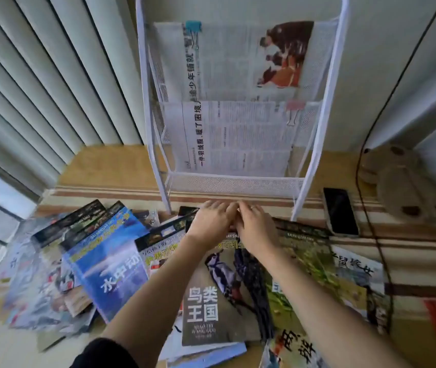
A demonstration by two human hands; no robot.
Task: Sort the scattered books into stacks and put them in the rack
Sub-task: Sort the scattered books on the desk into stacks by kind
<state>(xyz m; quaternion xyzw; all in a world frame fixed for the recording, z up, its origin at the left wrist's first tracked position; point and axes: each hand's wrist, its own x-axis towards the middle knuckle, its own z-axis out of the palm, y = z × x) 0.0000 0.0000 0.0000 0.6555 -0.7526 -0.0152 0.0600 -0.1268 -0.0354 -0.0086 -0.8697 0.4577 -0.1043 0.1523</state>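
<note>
Several thin books lie scattered on the striped rug in front of a white mesh rack (155, 144). In the middle is a grey bird book (211, 312), with a blue water book (110, 269) to its left and a green book (315, 261) to its right. My left hand (211, 221) and my right hand (256, 224) lie side by side, palms down, at the far top edge of the bird book, just before the rack's lowest shelf. The fingertips are hidden, so any hold on the book's edge cannot be made out.
Clipped newspapers (238, 134) fill the rack's two upper pockets. A black phone (340, 211) lies on the rug at the right, beside a black cable (371, 221) and a beige stool (402, 181). Vertical blinds hang at the left.
</note>
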